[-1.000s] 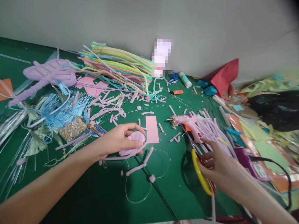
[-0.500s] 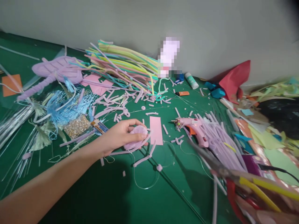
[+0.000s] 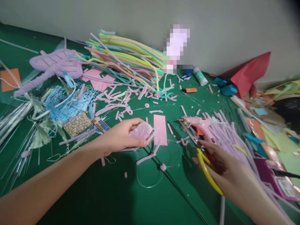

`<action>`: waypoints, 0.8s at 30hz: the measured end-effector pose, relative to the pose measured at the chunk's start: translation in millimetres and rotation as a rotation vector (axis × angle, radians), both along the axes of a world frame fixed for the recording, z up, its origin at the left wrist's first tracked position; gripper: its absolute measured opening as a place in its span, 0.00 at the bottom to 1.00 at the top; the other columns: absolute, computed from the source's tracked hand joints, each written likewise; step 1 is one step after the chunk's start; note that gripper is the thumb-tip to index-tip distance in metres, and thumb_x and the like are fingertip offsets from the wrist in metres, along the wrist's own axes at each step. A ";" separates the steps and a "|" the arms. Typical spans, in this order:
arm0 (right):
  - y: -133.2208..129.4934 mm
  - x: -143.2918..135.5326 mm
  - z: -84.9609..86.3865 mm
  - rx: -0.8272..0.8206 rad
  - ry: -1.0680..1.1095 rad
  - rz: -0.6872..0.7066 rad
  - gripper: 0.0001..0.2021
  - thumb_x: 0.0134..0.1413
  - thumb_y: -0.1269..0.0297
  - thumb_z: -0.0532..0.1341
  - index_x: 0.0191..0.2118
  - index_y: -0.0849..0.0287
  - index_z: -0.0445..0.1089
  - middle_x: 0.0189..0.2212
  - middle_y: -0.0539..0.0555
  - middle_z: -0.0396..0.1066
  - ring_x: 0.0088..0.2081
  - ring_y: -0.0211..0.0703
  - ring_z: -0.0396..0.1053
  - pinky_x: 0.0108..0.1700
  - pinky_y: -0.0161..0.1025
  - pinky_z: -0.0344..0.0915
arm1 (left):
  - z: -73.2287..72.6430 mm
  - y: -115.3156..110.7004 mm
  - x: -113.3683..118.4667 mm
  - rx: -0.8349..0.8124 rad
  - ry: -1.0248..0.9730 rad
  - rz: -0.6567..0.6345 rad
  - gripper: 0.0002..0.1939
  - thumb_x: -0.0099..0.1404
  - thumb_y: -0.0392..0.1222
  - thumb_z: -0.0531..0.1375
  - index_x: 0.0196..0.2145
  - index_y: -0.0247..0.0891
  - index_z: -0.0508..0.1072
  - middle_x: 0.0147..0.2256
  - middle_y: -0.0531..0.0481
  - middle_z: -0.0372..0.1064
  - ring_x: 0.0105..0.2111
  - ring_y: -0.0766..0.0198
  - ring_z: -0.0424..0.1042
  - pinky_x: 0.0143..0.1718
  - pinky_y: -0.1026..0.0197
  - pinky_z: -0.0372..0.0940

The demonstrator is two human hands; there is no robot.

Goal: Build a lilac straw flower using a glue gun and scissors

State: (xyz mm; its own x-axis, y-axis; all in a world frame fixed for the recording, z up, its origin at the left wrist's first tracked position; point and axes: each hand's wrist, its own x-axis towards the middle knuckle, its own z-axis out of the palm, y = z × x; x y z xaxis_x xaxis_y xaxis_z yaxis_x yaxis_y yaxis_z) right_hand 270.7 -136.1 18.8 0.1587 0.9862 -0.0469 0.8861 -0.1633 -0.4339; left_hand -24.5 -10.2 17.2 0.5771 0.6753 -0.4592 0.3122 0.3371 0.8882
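Observation:
A ribbed lilac piece (image 3: 140, 131) is pinched between the thumb and fingers of my left hand (image 3: 124, 134). Lilac stems and a thin clear thread trail from it, over the green table (image 3: 150, 206). My right hand (image 3: 225, 172) grips scissors (image 3: 209, 178) with yellow and red handles; their blades point up and left, near the pink glue gun (image 3: 202, 125). Between the hands lies a pink paper strip (image 3: 160, 129). A long dark rod (image 3: 185, 198) with a small lilac ball (image 3: 163, 167) beside it runs toward the front edge.
Colourful fuzzy stems (image 3: 126, 56) are piled at the back. Blue tassels (image 3: 61, 103), a bag of beads (image 3: 78, 125) and a large lilac shape (image 3: 58, 64) lie left. Lilac stems (image 3: 225, 140), a purple device (image 3: 269, 179) and red paper (image 3: 250, 75) are at right.
My right hand and the scissors have come in from the lower right, now clearer and nearer the glue gun. The lilac piece in my left hand has turned slightly. The view has shifted a little.

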 end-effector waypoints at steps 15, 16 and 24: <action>9.7 -25.4 40.3 0.115 -0.350 0.131 0.20 0.63 0.48 0.53 0.47 0.56 0.74 0.24 0.54 0.78 0.19 0.46 0.73 0.21 0.39 0.61 | 0.4 2.5 0.1 0.135 0.087 -0.119 0.28 0.56 0.53 0.68 0.51 0.40 0.69 0.44 0.48 0.74 0.43 0.52 0.75 0.42 0.56 0.68; 16.5 -31.9 42.2 0.114 -0.248 0.132 0.17 0.62 0.50 0.56 0.44 0.53 0.75 0.24 0.51 0.77 0.18 0.42 0.71 0.22 0.37 0.62 | 0.9 3.2 -0.2 0.144 0.098 -0.135 0.29 0.56 0.53 0.68 0.52 0.40 0.69 0.45 0.47 0.74 0.44 0.51 0.75 0.43 0.55 0.68; 51.6 -46.0 28.0 -0.041 0.216 -0.019 0.14 0.57 0.49 0.61 0.35 0.53 0.77 0.29 0.51 0.78 0.27 0.41 0.74 0.26 0.35 0.65 | -0.5 0.6 1.0 0.131 0.081 -0.074 0.28 0.55 0.54 0.68 0.51 0.43 0.71 0.46 0.47 0.74 0.48 0.48 0.73 0.45 0.55 0.67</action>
